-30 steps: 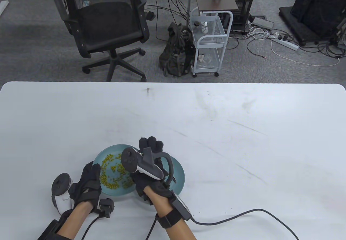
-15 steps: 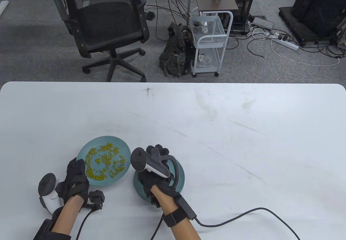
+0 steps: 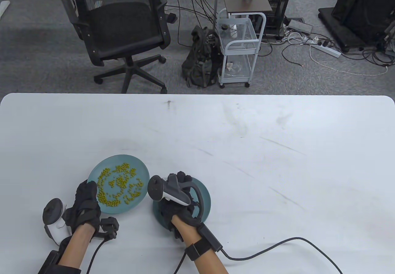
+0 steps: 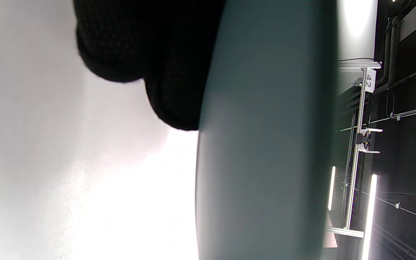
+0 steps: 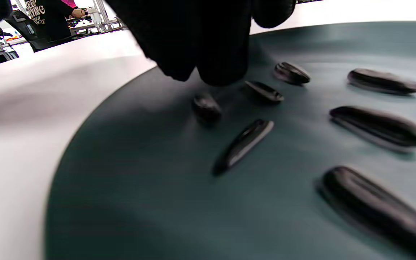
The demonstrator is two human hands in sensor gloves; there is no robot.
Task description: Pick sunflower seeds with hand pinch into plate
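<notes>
A teal plate (image 3: 137, 166) with many small green beans (image 3: 118, 183) sits left of centre. My left hand (image 3: 88, 193) grips its near-left rim; in the left wrist view my fingers (image 4: 164, 72) lie against the plate's edge (image 4: 265, 144). A second teal plate (image 3: 203, 193) lies to the right, mostly under my right hand (image 3: 182, 177). The right wrist view shows several black sunflower seeds (image 5: 242, 144) lying on this plate (image 5: 139, 202). My right hand (image 5: 200, 74) has its fingertips bunched together just above the seeds; whether they hold one is hidden.
The white table (image 3: 277, 150) stretches wide to the right and back. A black cable (image 3: 277, 244) runs from my right wrist across the near right. An office chair (image 3: 120, 30) and a small cart (image 3: 237, 48) stand on the floor beyond.
My left hand slid the bean plate left off the second plate, then stopped. My right hand drew back slightly and settled lower over the uncovered plate.
</notes>
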